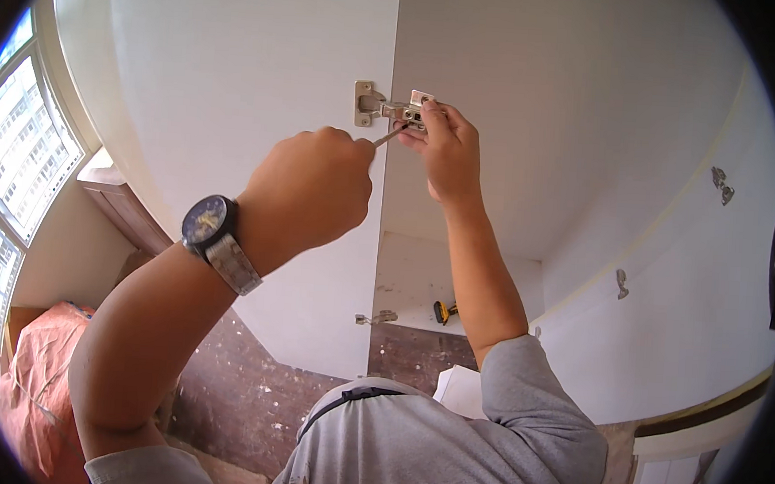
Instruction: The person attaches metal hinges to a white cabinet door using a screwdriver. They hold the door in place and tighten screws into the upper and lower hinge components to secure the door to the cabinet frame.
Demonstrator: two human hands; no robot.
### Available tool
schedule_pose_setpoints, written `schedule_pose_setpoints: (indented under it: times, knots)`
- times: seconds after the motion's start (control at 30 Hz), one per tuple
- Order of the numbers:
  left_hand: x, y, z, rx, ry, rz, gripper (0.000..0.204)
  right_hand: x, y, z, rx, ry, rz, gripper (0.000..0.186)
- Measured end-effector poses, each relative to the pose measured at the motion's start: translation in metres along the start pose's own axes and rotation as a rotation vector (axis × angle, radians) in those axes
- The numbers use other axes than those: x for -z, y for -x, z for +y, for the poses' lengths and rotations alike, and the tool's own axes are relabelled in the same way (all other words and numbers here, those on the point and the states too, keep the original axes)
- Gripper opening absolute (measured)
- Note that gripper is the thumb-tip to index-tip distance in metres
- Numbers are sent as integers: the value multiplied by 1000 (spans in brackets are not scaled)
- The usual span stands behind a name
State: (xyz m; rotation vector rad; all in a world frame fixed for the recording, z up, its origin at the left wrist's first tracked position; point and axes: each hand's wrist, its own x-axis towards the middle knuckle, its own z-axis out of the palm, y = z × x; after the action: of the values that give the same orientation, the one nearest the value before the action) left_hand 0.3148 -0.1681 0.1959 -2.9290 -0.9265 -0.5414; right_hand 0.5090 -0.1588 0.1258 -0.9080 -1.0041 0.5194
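Observation:
A metal cabinet hinge (367, 104) is fixed by its cup plate to the edge of a white door panel (248, 47). Its arm reaches across the panel's edge toward the cabinet's inside. My left hand (307, 184), with a watch on the wrist, is closed round a screwdriver (389, 136); the handle is hidden in the fist. The thin shaft slants up to the right, its tip at the hinge arm. My right hand (453, 148) pinches the far end of the arm between thumb and fingers, partly covering it.
A lower hinge (376, 318) sits on the same door edge. More hinges (722, 185) are on the right panel (678, 286). A yellow-and-black tool (442, 313) lies on the cabinet's bottom board. Left are a window (25, 149) and a reddish sheet-covered heap (41, 389); the brown floor (245, 402) is speckled.

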Motion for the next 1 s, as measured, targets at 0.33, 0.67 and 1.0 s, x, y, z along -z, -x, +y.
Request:
schedule_pose_setpoints:
  times: [0.33, 0.67, 1.0]
  knots:
    - [-3, 6, 0, -3, 118, 130, 32, 3, -3, -6, -119, -156, -17, 33]
    - [3, -4, 4, 558, 971, -125, 34, -1, -3, 0, -109, -75, -17, 35]
    - [-10, -2, 8, 112, 156, 66, 26, -7, -1, 3, -22, -51, 54, 37]
